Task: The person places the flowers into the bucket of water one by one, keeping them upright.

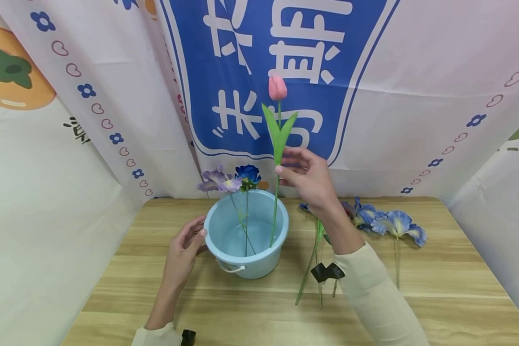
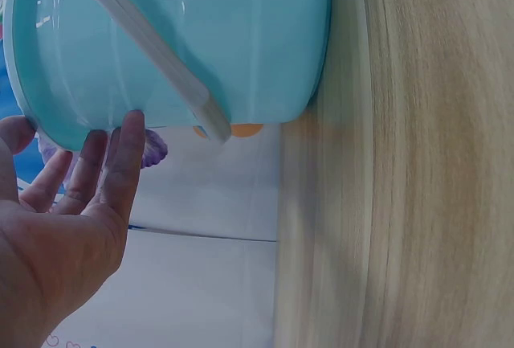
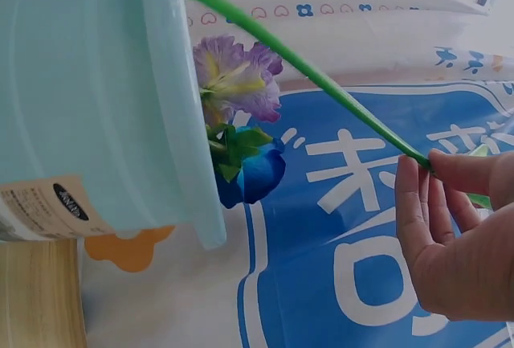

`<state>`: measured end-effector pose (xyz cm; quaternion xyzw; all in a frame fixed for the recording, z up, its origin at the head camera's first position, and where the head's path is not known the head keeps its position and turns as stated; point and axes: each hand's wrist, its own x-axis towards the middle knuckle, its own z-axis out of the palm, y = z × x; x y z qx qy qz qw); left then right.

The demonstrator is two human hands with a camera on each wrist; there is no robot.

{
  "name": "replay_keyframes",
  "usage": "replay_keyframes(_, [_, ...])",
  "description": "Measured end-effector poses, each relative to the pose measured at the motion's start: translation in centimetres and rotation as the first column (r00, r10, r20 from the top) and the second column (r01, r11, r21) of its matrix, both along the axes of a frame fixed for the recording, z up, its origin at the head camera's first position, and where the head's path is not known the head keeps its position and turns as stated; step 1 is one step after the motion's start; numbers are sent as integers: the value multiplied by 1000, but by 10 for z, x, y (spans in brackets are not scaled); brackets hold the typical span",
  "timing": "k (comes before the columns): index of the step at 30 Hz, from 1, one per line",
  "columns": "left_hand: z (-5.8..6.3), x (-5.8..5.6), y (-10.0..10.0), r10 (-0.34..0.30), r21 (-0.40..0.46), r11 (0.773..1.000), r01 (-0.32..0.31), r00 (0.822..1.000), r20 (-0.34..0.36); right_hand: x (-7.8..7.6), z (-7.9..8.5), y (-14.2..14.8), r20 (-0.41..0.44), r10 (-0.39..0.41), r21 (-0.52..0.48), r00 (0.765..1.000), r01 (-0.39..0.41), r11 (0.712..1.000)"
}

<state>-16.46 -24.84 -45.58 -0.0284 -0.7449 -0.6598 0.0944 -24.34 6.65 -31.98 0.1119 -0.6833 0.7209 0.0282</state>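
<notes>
A light blue bucket (image 1: 251,266) stands upright on the table. At its left side my left hand (image 1: 189,242) holds the rim, thumb at the edge and fingers against the outer wall (image 2: 88,167). My right hand (image 1: 309,180) pinches the green stem of a pink tulip (image 1: 278,88) between thumb and fingertips, just below its leaves. The tulip stands nearly upright, with its lower stem inside the bucket. A purple iris (image 1: 218,180) and a blue rose (image 1: 248,174) lean against the bucket's far side, their stems crossing inside.
Right of the bucket, blue irises (image 1: 398,223) and other stems (image 1: 309,269) lie on the wooden table (image 1: 225,312), partly under my right forearm. A white handle (image 1: 233,270) hangs at the bucket's front. Behind the table hangs a printed cloth (image 1: 380,120).
</notes>
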Motion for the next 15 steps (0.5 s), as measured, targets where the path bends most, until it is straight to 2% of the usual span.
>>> replay_keyframes(8, [1, 1, 0, 4, -4, 1000, -4, 1000, 4, -4, -12, -19, 9, 28, 42, 1000, -29, 999])
replay_keyframes(15, [0, 0, 1, 7, 4, 1000, -7, 1000, 10, -6, -28, -29, 46, 29, 165, 999, -36, 986])
